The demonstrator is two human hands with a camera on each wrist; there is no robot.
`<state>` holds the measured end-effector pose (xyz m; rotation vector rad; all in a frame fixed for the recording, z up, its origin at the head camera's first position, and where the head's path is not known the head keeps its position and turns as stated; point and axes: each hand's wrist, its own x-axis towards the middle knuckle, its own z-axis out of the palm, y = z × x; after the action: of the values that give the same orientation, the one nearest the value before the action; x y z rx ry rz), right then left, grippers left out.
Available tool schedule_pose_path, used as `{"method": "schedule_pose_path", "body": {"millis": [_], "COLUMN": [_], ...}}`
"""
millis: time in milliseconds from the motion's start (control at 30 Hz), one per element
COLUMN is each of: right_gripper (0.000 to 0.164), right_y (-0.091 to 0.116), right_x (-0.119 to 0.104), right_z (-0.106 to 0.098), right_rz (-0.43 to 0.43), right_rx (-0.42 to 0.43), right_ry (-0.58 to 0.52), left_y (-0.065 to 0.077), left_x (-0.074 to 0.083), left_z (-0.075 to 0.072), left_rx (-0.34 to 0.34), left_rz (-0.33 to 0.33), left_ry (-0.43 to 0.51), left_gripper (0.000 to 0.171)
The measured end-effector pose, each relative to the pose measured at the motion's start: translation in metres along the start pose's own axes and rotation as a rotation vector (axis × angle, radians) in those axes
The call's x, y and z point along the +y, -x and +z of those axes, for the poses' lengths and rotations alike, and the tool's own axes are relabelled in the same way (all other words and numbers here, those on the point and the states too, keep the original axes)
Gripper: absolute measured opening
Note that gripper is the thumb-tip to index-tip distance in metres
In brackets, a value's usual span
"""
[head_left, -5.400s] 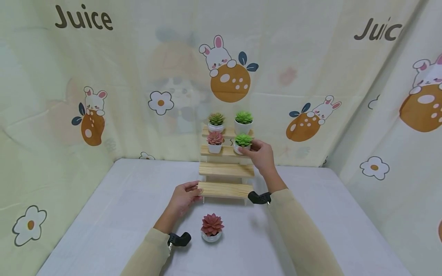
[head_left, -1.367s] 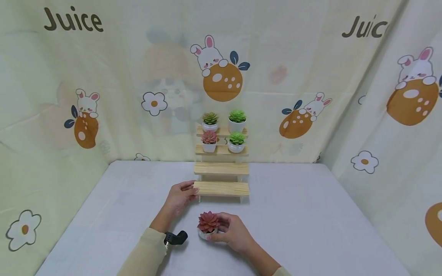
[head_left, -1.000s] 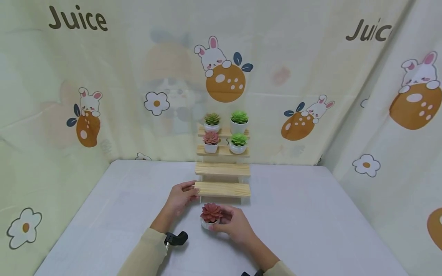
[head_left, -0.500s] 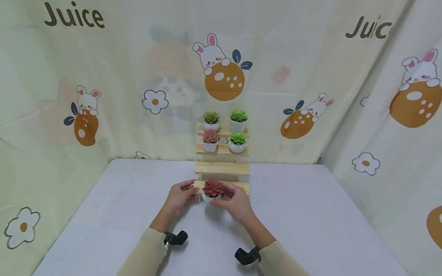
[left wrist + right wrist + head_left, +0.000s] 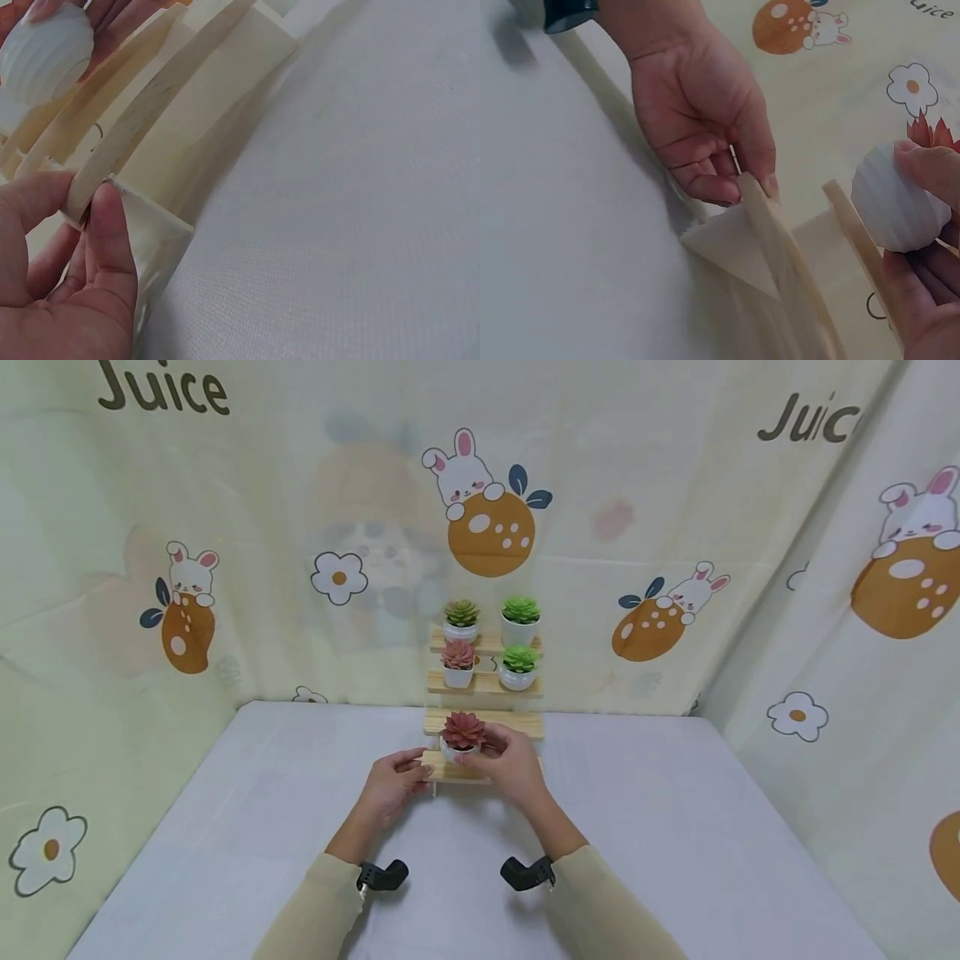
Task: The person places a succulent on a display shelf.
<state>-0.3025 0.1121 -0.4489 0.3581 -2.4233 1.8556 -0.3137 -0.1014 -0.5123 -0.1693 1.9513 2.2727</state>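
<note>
In the head view, my right hand (image 5: 513,768) grips a red potted succulent (image 5: 462,731) by its small white pot, over the lowest boards of a wooden tiered stand (image 5: 457,774). From the right wrist, the ribbed pot (image 5: 900,199) shows between thumb and fingers, beside a board's edge. My left hand (image 5: 390,789) pinches the left end of the lowest board; in the left wrist view its thumb and fingers (image 5: 109,214) clasp the board's tip (image 5: 142,112) from both sides.
On the top tier stand a dark green succulent (image 5: 461,620) and a bright green one (image 5: 521,620). Below them are a pink succulent (image 5: 458,662) and another green one (image 5: 518,667). A printed curtain (image 5: 360,643) hangs behind the white table (image 5: 637,810).
My right hand let go of the green succulent on the second tier, took the red succulent from the table and carried it up and forward over the stand. My left hand stays on the board.
</note>
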Motion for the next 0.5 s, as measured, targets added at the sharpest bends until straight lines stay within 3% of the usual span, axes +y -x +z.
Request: {"method": "schedule_pose_path", "body": {"millis": [167, 500], "right_gripper": [0.055, 0.052], "right_y": [-0.013, -0.033], "right_x": [-0.008, -0.008], "right_z": [0.001, 0.004], "right_rz": [-0.034, -0.01], "right_rx": [0.029, 0.054], "right_ry": [0.024, 0.062], "left_y": [-0.001, -0.002], "left_x": [-0.001, 0.001], "left_z": [0.0, 0.0], "left_rx": [0.003, 0.007], "left_rz": [0.006, -0.028], "left_ry": [-0.007, -0.013], "left_gripper": [0.044, 0.045]}}
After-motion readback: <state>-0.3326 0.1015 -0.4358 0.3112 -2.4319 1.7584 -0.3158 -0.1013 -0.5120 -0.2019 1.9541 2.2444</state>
